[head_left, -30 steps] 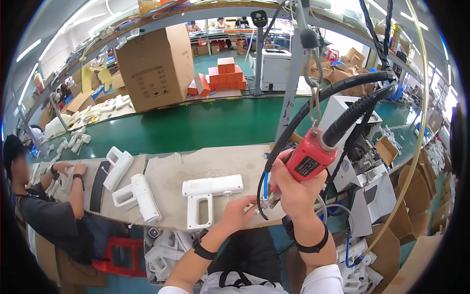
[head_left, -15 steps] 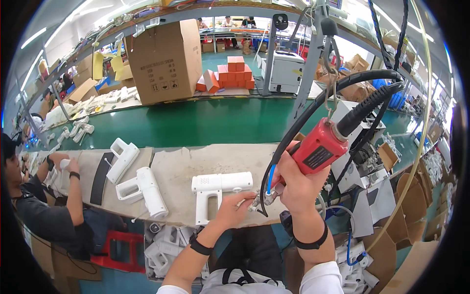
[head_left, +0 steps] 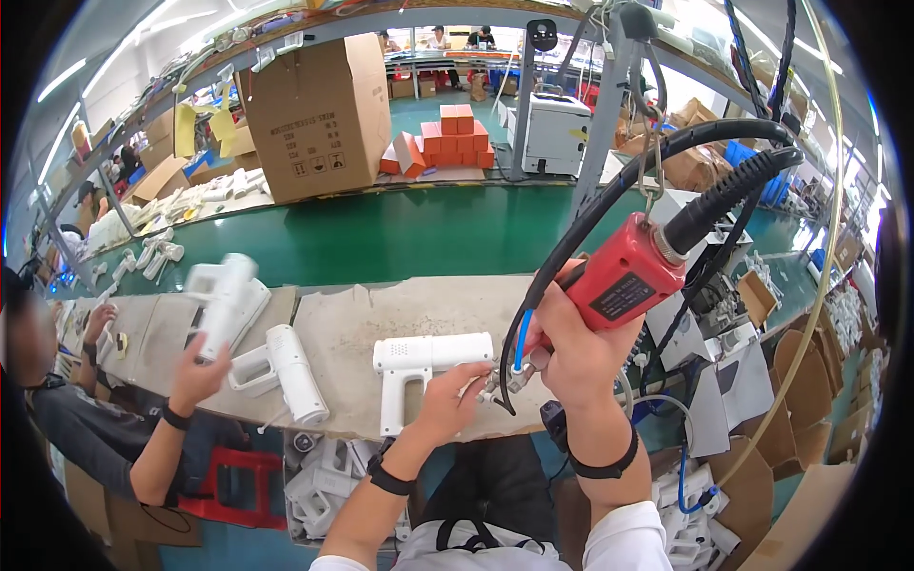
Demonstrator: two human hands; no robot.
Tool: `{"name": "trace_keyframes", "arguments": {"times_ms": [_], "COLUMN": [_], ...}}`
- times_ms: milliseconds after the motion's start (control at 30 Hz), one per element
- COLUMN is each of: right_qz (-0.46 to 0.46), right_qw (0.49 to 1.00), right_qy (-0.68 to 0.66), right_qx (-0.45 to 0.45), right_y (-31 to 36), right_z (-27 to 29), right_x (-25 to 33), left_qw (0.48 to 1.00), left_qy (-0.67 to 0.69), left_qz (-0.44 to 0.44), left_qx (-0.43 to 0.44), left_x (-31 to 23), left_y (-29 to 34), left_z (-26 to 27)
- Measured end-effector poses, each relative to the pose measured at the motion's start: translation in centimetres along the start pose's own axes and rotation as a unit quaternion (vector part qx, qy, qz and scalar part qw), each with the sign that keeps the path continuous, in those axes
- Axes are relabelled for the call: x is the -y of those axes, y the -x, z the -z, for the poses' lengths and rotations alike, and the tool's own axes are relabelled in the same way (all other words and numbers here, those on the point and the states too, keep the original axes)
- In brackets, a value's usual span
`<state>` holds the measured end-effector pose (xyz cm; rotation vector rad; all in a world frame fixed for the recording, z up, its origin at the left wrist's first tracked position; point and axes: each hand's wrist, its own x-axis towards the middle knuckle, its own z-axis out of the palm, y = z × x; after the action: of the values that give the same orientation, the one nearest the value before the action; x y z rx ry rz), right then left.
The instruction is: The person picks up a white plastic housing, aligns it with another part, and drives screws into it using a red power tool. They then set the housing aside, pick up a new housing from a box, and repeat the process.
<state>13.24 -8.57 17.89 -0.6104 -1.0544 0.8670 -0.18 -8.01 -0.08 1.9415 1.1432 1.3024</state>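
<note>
My right hand (head_left: 592, 354) is wrapped round a red electric screwdriver (head_left: 630, 271), which hangs from a hook and tilts down to the left. A blue hose (head_left: 523, 341) runs to the metal nozzle (head_left: 517, 376) at its lower end. Right by that nozzle, my left hand (head_left: 451, 398) has its fingertips pinched together; whatever is between them is too small to make out. Just left of it, a white gun-shaped housing (head_left: 428, 353) lies on the bench, its handle loop pointing toward me.
Two more white housings lie to the left, one of them (head_left: 297, 376) nearer. A co-worker's hand (head_left: 198, 376) holds up another. A green conveyor belt (head_left: 400, 228) runs behind the bench, with a large carton (head_left: 319, 124) and orange boxes (head_left: 452, 141) beyond. A bin of white parts (head_left: 333, 481) stands below.
The screwdriver and my right hand have shifted slightly right. My left hand stays almost in place beside the nozzle. At the left, the co-worker has raised a white housing over the bench.
</note>
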Motion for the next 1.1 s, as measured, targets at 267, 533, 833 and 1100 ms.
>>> {"name": "trace_keyframes", "arguments": {"times_ms": [267,533,833,1100], "right_qz": [0.007,0.005,0.051,0.048], "right_qw": [1.0,0.999,0.995,0.993], "right_qy": [-0.012,0.036,0.079,0.108], "right_qx": [0.003,-0.001,-0.025,-0.023], "right_y": [0.0,-0.4,-3.7,-5.3], "right_z": [0.3,0.4,2.4,2.6], "right_x": [0.3,-0.4,-7.1,-11.9], "left_qw": [1.0,0.999,0.879,0.85], "left_qy": [0.008,-0.027,-0.371,-0.394], "left_qz": [-0.007,0.0,0.063,0.128], "left_qx": [-0.016,0.038,0.292,0.325], "left_x": [0.4,-0.3,4.0,6.6], "left_y": [-0.1,-1.2,-9.3,-9.2], "left_z": [-0.4,1.5,1.0,-0.2]}}
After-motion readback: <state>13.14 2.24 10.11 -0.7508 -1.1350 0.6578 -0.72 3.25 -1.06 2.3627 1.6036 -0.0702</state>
